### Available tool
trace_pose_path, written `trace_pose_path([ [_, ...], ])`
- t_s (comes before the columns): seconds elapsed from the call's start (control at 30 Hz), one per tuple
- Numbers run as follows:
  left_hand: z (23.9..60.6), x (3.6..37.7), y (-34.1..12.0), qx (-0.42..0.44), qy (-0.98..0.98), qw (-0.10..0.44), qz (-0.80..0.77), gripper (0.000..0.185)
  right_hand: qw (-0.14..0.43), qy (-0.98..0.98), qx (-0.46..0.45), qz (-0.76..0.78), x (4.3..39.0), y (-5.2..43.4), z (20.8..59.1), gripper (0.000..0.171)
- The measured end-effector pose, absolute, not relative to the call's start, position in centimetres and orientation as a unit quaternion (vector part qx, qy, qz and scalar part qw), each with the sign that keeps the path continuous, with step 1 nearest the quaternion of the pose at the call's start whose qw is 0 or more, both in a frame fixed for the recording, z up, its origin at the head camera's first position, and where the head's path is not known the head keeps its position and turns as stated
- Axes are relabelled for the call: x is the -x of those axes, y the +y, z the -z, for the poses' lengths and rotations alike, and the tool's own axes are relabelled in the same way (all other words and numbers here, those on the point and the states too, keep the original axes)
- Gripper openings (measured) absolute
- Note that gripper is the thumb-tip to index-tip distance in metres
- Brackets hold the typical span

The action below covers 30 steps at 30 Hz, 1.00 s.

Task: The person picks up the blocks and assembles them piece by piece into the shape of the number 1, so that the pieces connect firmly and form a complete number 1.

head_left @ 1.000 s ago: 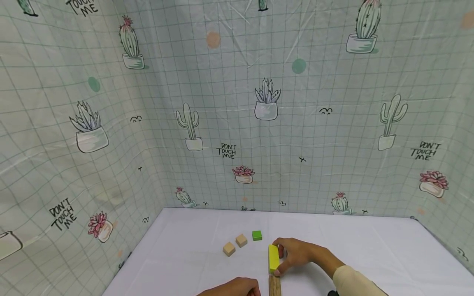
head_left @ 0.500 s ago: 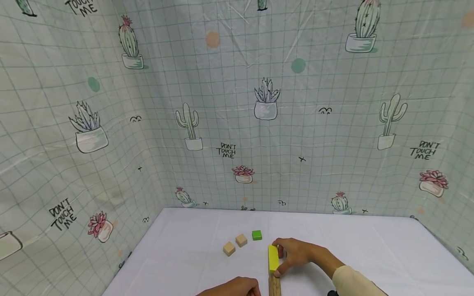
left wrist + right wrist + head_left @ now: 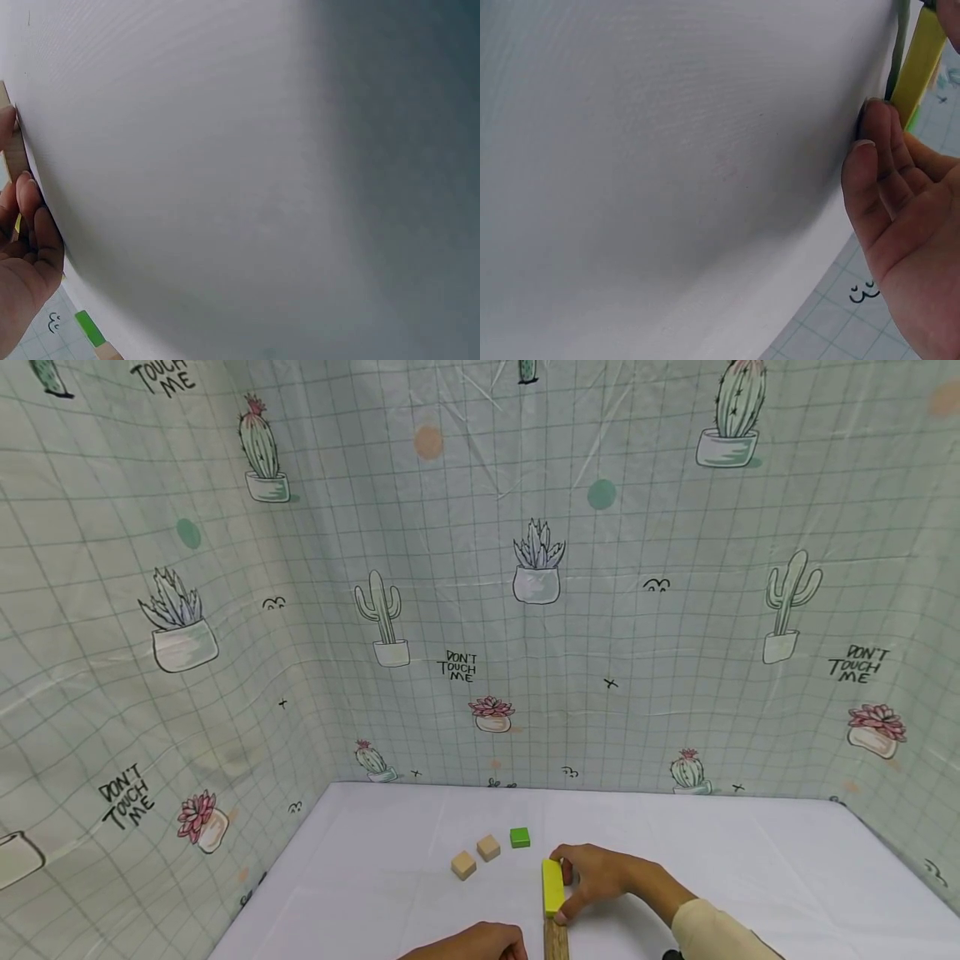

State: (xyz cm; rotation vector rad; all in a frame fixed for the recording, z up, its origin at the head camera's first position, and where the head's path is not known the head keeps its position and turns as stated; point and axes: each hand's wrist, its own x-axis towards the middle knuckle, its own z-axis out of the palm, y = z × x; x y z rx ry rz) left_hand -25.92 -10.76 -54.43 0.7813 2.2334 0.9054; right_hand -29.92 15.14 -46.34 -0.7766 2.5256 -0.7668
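A yellow rectangular block (image 3: 552,888) lies lengthwise away from me. My right hand (image 3: 596,877) grips it by its ends, fingers at the far end and thumb at the near one. Directly behind its near end a long brown wooden block (image 3: 556,941) lines up with it, its lower part cut off by the frame. My left hand (image 3: 483,942) is beside that wooden block at the bottom edge, fingers curled. In the left wrist view, the wooden block (image 3: 18,157) shows between the left thumb and fingertips. The right wrist view has the yellow block (image 3: 919,71) between right thumb and fingers.
Two pale wooden cubes (image 3: 488,847) and a small green block (image 3: 520,837) lie beyond the hands, to the left. The white tabletop (image 3: 360,877) ends against a cactus-print cloth (image 3: 450,610) at the back and sides.
Almost nothing changes. The yellow block, in my right hand, shifts very slightly toward the wooden block; the left hand stays where it was.
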Motion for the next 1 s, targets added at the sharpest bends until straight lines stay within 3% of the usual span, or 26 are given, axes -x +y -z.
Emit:
trace_pose_path([
  [0.27, 54.5, 26.0, -10.7, -0.281, 0.838, 0.309, -0.351, 0.006, 0.188, 0.903, 0.279, 0.268, 29.9, 15.2, 46.4, 0.075],
  [0.53, 51.4, 24.2, -10.2, -0.262, 0.857, 0.301, -0.325, 0.006, 0.193, 0.902, 0.277, 0.27, 29.8, 15.1, 46.3, 0.074],
  [0.8, 54.3, 25.7, -10.8, -0.279, 0.839, 0.305, -0.353, 0.007, 0.196, 0.902, 0.274, 0.27, 29.8, 15.0, 46.3, 0.073],
  [1.0, 53.8, 25.6, -10.8, -0.279, 0.836, 0.309, -0.358, 0.008, 0.196, 0.903, 0.274, 0.268, 29.7, 15.0, 46.2, 0.073],
])
